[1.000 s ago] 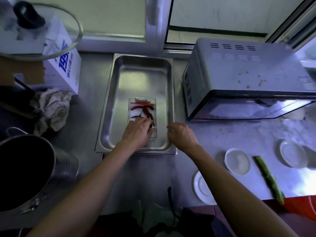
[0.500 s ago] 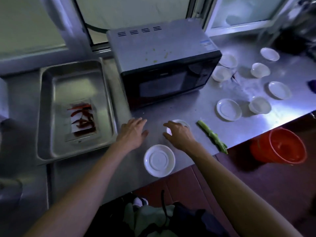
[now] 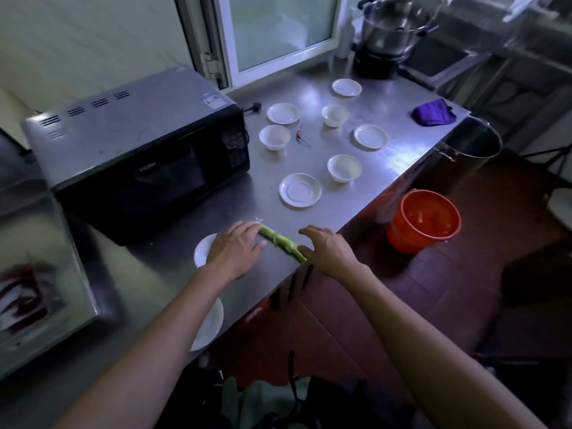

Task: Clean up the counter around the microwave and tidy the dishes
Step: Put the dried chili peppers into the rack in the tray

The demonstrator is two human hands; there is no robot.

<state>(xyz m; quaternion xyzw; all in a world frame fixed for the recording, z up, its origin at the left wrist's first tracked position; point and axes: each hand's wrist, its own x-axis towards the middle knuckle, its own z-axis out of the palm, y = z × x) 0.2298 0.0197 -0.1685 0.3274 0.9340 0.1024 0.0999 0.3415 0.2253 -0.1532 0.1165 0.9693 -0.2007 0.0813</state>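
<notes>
Both hands have shifted right: left hand [image 3: 236,252] and right hand [image 3: 328,252], open and empty, flank the long green vegetable stalk [image 3: 282,242] at the steel counter [image 3: 387,156] edge; light, stiff, likely best pinched mid-length.

The microwave [image 3: 136,153] sits on the counter [image 3: 387,168] toward the left, its back to the window [image 3: 278,29]. Right of it small bowls [image 3: 344,168] and saucers [image 3: 300,189] lie scattered, well apart. A cloth [image 3: 434,113] rests at the counter's far right edge. Near the front edge a vegetable stalk [image 3: 283,243] lies between two hands. A bucket [image 3: 424,219] stands on the floor right of the counter. A tray [image 3: 40,274] sits left of the microwave.
</notes>
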